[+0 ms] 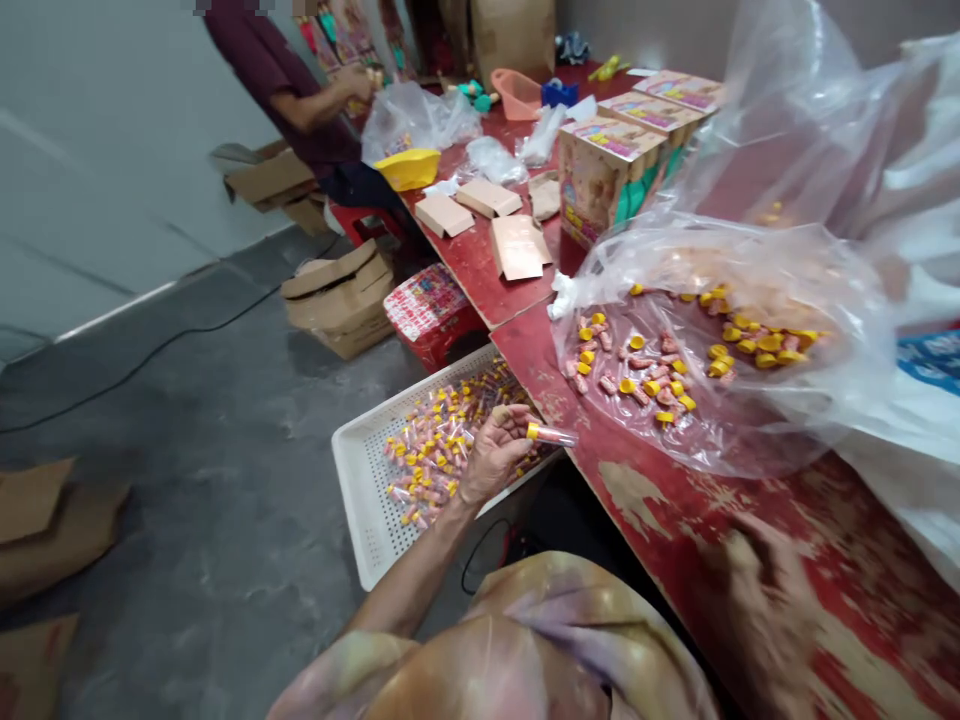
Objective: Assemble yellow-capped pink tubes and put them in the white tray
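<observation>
My left hand (496, 452) is closed around a small clear tube with a yellow cap (551, 435), held over the edge of a white perforated tray (360, 470) filled with several capped tubes. My right hand (757, 590) is smeared by motion and lies low over the worn red table (862, 600); its fingers are not readable. A clear plastic bag (720, 340) lies open on the table beyond, holding loose yellow caps and pink pieces.
Printed cartons (607, 170) and flat brown boxes (517, 245) sit further along the red table. Another person in a dark red shirt (300, 90) works at the far end. Cardboard boxes (341, 295) and a red carton (431, 310) rest on the grey floor.
</observation>
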Demonstrator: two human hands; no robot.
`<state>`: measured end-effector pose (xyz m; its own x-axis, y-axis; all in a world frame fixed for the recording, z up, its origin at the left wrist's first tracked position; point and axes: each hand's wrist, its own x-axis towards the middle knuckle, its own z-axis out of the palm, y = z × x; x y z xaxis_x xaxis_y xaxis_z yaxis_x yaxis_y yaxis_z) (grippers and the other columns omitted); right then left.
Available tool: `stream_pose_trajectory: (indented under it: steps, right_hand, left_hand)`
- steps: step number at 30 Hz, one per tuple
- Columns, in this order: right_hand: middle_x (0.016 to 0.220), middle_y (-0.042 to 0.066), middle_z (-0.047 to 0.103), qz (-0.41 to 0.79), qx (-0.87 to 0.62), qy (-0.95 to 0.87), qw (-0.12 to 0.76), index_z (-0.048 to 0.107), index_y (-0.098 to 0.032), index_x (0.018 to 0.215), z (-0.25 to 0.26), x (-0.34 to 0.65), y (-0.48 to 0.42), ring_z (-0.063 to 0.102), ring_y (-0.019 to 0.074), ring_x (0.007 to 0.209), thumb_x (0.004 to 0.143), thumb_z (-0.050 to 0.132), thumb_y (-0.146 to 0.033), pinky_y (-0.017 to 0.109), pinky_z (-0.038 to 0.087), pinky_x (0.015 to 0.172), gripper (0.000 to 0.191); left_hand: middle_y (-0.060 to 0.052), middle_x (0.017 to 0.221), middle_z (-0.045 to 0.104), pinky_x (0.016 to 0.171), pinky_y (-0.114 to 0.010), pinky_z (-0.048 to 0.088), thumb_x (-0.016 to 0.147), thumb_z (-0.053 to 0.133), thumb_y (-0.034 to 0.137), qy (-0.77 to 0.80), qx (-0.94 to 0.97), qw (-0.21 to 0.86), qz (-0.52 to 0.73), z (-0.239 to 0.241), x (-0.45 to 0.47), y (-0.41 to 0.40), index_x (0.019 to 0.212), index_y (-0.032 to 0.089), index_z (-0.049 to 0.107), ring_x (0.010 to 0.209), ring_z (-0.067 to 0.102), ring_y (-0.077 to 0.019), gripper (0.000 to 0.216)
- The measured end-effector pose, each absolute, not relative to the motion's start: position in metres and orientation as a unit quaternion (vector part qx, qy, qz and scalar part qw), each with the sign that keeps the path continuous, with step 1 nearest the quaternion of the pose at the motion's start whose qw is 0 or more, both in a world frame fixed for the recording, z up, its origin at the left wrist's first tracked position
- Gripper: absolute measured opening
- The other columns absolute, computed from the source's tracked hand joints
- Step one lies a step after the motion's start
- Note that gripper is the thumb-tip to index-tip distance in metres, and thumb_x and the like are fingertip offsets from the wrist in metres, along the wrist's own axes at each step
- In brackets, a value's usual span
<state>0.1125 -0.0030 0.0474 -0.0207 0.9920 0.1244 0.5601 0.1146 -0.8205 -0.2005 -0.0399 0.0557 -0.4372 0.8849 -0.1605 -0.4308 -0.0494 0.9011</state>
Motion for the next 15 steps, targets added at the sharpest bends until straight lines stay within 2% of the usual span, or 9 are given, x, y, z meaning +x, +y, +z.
stream_pose_trajectory:
  steps: [4, 8, 10, 12, 15]
  right_hand:
    - [0.112, 0.008, 0.061, 0.464, -0.495, -0.651, 0.341, 0.054, -0.02, 0.117, 0.065, 0.063, -0.003, 0.06, 0.0195, 0.096, 0.091, 0.045, -0.045, 0.029, 0.05, 0.078, 0.037]
    - [0.107, 0.006, 0.063, 0.534, -0.463, -0.635, 0.311, 0.057, -0.02, 0.112, 0.073, 0.064, 0.004, 0.06, 0.0186, 0.096, 0.092, 0.047, -0.043, 0.029, 0.049, 0.08, 0.032]
    - [0.099, 0.004, 0.064, 0.5, -0.487, -0.653, 0.294, 0.06, -0.02, 0.104, 0.074, 0.084, 0.003, 0.06, 0.0177, 0.09, 0.092, 0.048, -0.041, 0.028, 0.048, 0.078, 0.026]
    - [0.094, 0.003, 0.061, 0.406, -0.527, -0.698, 0.265, 0.061, -0.021, 0.1, 0.074, 0.112, -0.003, 0.059, 0.0166, 0.084, 0.092, 0.049, -0.038, 0.027, 0.046, 0.073, 0.023]
    - [0.089, 0.005, 0.054, 0.199, -0.568, -0.787, 0.137, 0.06, -0.02, 0.098, 0.075, 0.157, -0.014, 0.053, 0.0155, 0.069, 0.094, 0.042, -0.036, 0.027, 0.038, 0.057, 0.025]
  left_hand:
    - [-0.004, 0.092, 0.067, 0.068, -0.026, 0.053, 0.065, 0.076, 0.02, 0.442, 0.28, 0.579, 0.625, 0.058, -0.144, -0.024, 0.102, 0.021, 0.06, 0.079, 0.065, -0.015, 0.04]
    - [-0.005, 0.098, 0.069, 0.084, -0.033, 0.052, 0.07, 0.072, 0.025, 0.42, 0.343, 0.644, 0.54, 0.056, -0.099, -0.016, 0.103, 0.022, 0.065, 0.089, 0.065, -0.0183, 0.034]
    - [-0.005, 0.097, 0.069, 0.082, -0.031, 0.052, 0.074, 0.068, 0.023, 0.437, 0.405, 0.629, 0.499, 0.054, -0.088, -0.013, 0.111, 0.023, 0.064, 0.087, 0.064, -0.0173, 0.038]
    - [-0.004, 0.091, 0.069, 0.078, -0.029, 0.051, 0.075, 0.064, 0.02, 0.473, 0.477, 0.575, 0.466, 0.05, -0.086, -0.01, 0.119, 0.023, 0.062, 0.082, 0.063, -0.0163, 0.044]
    - [-0.005, 0.093, 0.07, 0.078, -0.028, 0.051, 0.078, 0.06, 0.019, 0.515, 0.535, 0.49, 0.457, 0.041, -0.089, -0.005, 0.116, 0.023, 0.064, 0.082, 0.063, -0.0169, 0.039]
